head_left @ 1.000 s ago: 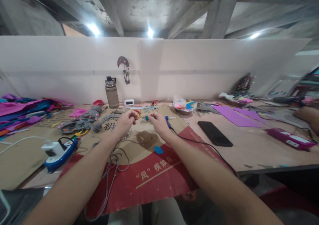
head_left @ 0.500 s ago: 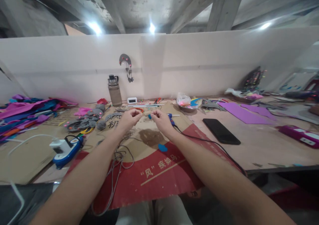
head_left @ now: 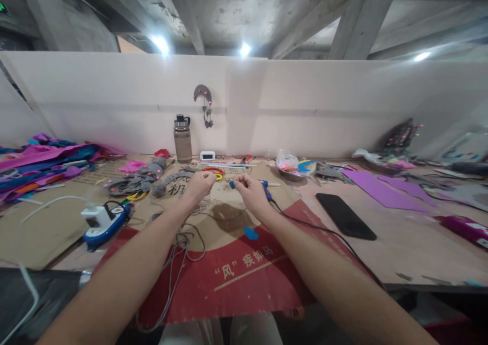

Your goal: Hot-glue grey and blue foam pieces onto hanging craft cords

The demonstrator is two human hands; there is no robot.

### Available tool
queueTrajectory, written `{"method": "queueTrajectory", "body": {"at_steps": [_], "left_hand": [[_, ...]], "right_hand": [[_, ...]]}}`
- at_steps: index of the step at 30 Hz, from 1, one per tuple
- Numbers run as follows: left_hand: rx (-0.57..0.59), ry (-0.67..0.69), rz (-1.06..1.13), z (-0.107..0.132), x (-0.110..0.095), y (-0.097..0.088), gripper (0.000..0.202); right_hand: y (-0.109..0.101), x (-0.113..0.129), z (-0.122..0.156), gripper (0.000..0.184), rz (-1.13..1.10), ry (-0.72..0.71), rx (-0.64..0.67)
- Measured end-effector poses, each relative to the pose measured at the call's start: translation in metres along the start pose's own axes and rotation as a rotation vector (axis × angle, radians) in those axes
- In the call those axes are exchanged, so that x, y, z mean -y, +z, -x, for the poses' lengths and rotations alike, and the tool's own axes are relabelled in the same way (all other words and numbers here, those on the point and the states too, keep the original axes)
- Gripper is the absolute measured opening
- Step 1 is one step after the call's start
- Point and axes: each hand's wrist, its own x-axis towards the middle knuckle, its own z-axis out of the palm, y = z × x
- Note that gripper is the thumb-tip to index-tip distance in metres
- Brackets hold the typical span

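Both my arms reach forward over a cardboard sheet [head_left: 213, 243] with red print. My left hand [head_left: 201, 183] is closed in a pinch, and my right hand [head_left: 249, 191] is closed in a pinch too, a short way apart. Whatever is stretched between them is too thin to make out. A blue glue gun [head_left: 267, 188] lies just behind my right hand, its black cord [head_left: 324, 228] trailing right. A small blue felt piece [head_left: 250, 232] lies on the cardboard below my right wrist. Grey cords [head_left: 179, 243] loop under my left forearm.
A black phone [head_left: 345, 222] lies right of the cardboard. A blue and white power strip [head_left: 102, 218] sits at left, with grey felt pieces [head_left: 133, 184] and bright fabric [head_left: 41, 162] beyond. A water bottle [head_left: 182, 139], a small clock [head_left: 207, 155], scissors [head_left: 213, 171] and a bowl [head_left: 292, 169] stand by the back wall.
My hands have stayed pinched and close together, spreading slightly apart. The head camera has shifted left, so the table's right end has slid out of view.
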Motion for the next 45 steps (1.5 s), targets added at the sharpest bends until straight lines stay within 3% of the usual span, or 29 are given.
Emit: {"method": "queueTrajectory", "body": {"at_steps": [7,12,16,21,28,34,41,45], "left_hand": [[0.077,0.089,-0.030,0.001,-0.004,0.001,0.020],[-0.031,0.060,-0.089,0.001,-0.004,-0.003,0.030],[-0.049,0.086,-0.091,-0.001,-0.001,-0.002,0.037],[0.013,0.129,0.010,-0.003,0.000,0.002,0.023],[0.091,0.052,0.144,-0.002,-0.001,0.010,0.013],[0.119,-0.006,0.104,-0.004,0.008,0.012,0.023],[0.046,-0.035,0.061,0.004,0.001,0.010,0.040],[-0.020,0.033,0.075,0.003,0.002,0.011,0.036]], "right_hand": [[-0.005,-0.001,-0.004,0.016,-0.029,0.013,-0.023],[-0.005,-0.001,-0.006,0.016,-0.078,0.010,-0.019],[-0.004,-0.002,-0.007,0.015,-0.093,0.013,-0.012],[-0.005,-0.006,-0.007,0.018,-0.043,-0.003,-0.015],[-0.006,-0.001,-0.007,0.018,-0.003,0.001,-0.021],[-0.005,-0.002,-0.006,0.021,0.025,-0.012,-0.022],[-0.001,-0.005,-0.008,0.021,-0.015,0.044,-0.085],[0.005,-0.005,-0.017,0.021,-0.039,0.057,-0.111]]}}
